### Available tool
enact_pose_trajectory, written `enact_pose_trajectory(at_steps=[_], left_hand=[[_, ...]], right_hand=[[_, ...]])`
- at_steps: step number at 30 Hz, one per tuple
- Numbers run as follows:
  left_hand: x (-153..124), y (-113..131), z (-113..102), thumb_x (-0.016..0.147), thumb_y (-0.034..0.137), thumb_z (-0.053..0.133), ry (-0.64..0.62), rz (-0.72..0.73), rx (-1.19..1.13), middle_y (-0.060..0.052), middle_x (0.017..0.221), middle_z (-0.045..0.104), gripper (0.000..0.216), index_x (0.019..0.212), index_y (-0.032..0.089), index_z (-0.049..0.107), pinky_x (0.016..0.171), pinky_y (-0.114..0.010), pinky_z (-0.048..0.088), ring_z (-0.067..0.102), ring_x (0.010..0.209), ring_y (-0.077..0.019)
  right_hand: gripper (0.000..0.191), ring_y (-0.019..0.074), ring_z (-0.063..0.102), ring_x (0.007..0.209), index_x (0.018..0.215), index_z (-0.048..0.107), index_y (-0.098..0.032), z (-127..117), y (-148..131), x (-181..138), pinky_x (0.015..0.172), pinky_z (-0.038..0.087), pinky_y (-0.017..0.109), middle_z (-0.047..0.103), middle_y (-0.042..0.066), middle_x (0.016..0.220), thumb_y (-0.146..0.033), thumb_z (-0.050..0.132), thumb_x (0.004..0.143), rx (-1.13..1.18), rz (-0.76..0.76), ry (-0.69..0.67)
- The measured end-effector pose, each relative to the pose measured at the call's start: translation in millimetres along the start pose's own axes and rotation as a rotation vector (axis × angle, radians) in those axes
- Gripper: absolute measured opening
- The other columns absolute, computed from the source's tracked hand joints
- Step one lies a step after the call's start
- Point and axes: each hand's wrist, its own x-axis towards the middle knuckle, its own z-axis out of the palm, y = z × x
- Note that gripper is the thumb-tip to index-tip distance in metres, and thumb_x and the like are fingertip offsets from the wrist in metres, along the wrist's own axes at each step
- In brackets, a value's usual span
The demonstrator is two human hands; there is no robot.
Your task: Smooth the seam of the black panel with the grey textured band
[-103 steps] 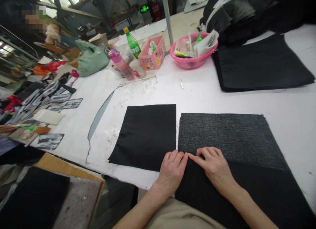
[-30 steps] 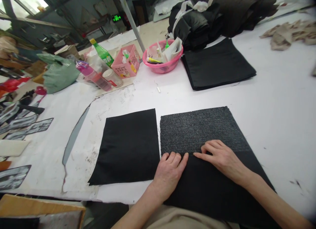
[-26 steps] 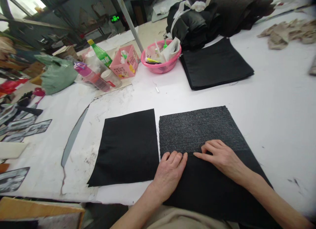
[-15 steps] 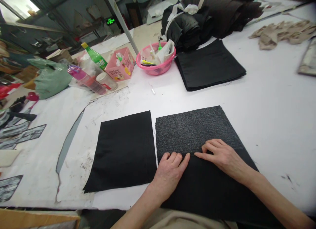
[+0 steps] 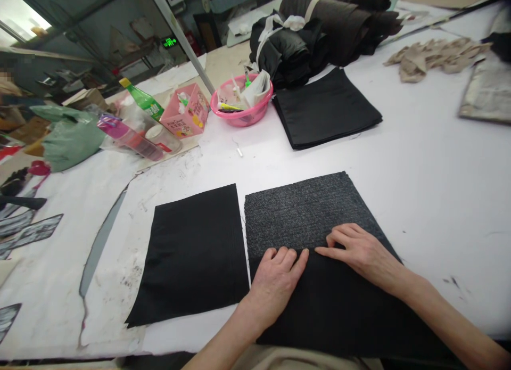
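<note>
A grey ribbed fabric square (image 5: 307,207) lies on the white table (image 5: 431,167) in front of me. A black fabric piece (image 5: 339,301) overlaps its near half. My left hand (image 5: 277,282) lies flat on the black piece, fingers stretched to its far edge. My right hand (image 5: 361,250) rests beside it, fingertips pressed on the same edge where black meets grey. Neither hand holds anything. Another black fabric square (image 5: 195,253) lies flat just to the left.
A stack of black fabric squares (image 5: 325,109) sits further back. Behind it lie dark fabric rolls (image 5: 319,29). A pink basin (image 5: 239,101), a pink box (image 5: 186,112), a green bottle (image 5: 141,98) and a pink bottle (image 5: 128,138) stand at the back left. Beige scraps (image 5: 435,53) lie far right.
My hands have stayed on the fabric edge. The camera has turned to the right, so everything has shifted left in view and more of the table's right side shows.
</note>
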Motion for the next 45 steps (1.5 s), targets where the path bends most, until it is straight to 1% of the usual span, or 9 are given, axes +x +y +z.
enact_pose_trajectory(at_steps=[3,8,13,21,23,26,29,36,45], left_hand=[[3.0,1.0,0.3,0.099,0.018,0.043,0.002,-0.002,-0.001,-0.006,0.106,0.055,0.045,0.144,0.020,0.037,0.082,-0.037,0.043,0.052,0.096,-0.0201],[9.5,6.5,-0.7,0.099,0.016,0.042,0.023,0.040,-0.024,-0.007,0.114,0.054,0.042,0.140,0.012,0.040,0.090,-0.037,0.041,0.049,0.106,-0.0208],[12.7,10.9,-1.5,0.098,0.014,0.042,0.009,0.057,-0.009,-0.007,0.111,0.054,0.045,0.142,0.010,0.037,0.087,-0.037,0.043,0.050,0.102,-0.0206],[18.1,13.0,-2.6,0.099,0.018,0.042,0.017,0.030,0.006,-0.006,0.104,0.055,0.045,0.144,0.018,0.037,0.082,-0.037,0.044,0.052,0.096,-0.0199],[20.1,14.8,-2.3,0.099,0.017,0.043,0.024,0.031,-0.001,-0.006,0.105,0.055,0.044,0.143,0.018,0.038,0.085,-0.037,0.044,0.052,0.097,-0.0202],[23.1,18.1,-1.3,0.098,0.015,0.043,0.039,0.051,-0.011,-0.008,0.110,0.055,0.043,0.141,0.013,0.039,0.090,-0.037,0.042,0.051,0.103,-0.0206],[26.1,20.4,-1.5,0.098,0.013,0.043,0.032,0.069,-0.014,-0.008,0.110,0.055,0.044,0.142,0.011,0.038,0.090,-0.037,0.042,0.051,0.102,-0.0205],[33.2,21.3,-4.2,0.098,0.017,0.043,0.017,0.059,-0.034,-0.005,0.103,0.055,0.045,0.143,0.019,0.037,0.081,-0.037,0.043,0.051,0.094,-0.0203],[38.9,25.1,-7.3,0.098,0.017,0.045,0.007,0.028,-0.085,-0.005,0.108,0.054,0.043,0.141,0.020,0.040,0.084,-0.037,0.042,0.050,0.098,-0.0200]], right_hand=[[0.031,0.0210,0.048,0.097,0.126,0.058,-0.028,-0.9,-0.8,-1.1,0.088,0.037,0.039,0.052,0.006,0.099,-0.021,0.036,0.106,-0.022,-0.004,0.001],[0.031,0.0213,0.047,0.098,0.125,0.058,-0.023,-0.9,-6.0,-0.2,0.092,0.036,0.041,0.051,0.007,0.099,-0.020,0.032,0.107,-0.040,-0.001,-0.008],[0.032,0.0213,0.047,0.098,0.126,0.058,-0.023,-1.9,-4.0,-3.5,0.091,0.036,0.041,0.051,0.007,0.100,-0.021,0.032,0.107,-0.041,-0.006,0.000],[0.030,0.0201,0.048,0.095,0.127,0.058,-0.026,-10.7,8.1,-15.0,0.087,0.037,0.038,0.051,0.006,0.099,-0.021,0.037,0.107,-0.032,0.010,0.014],[0.029,0.0200,0.049,0.094,0.127,0.059,-0.026,-11.6,8.9,-16.3,0.086,0.038,0.037,0.051,0.006,0.099,-0.020,0.039,0.106,-0.035,0.016,0.018],[0.028,0.0198,0.049,0.093,0.125,0.060,-0.026,-11.6,9.3,-18.3,0.085,0.039,0.037,0.052,0.006,0.098,-0.020,0.041,0.105,-0.040,0.017,0.027],[0.029,0.0201,0.048,0.095,0.127,0.059,-0.027,-12.3,10.2,-22.5,0.087,0.039,0.038,0.052,0.006,0.100,-0.020,0.041,0.105,-0.037,0.025,0.013],[0.031,0.0218,0.047,0.101,0.128,0.058,-0.027,-18.5,16.1,-33.4,0.089,0.039,0.040,0.052,0.007,0.103,-0.021,0.036,0.107,-0.055,0.055,-0.010],[0.029,0.0204,0.050,0.099,0.123,0.061,-0.028,-22.9,18.4,-39.5,0.085,0.041,0.036,0.054,0.006,0.100,-0.019,0.040,0.105,-0.084,0.062,0.026]])
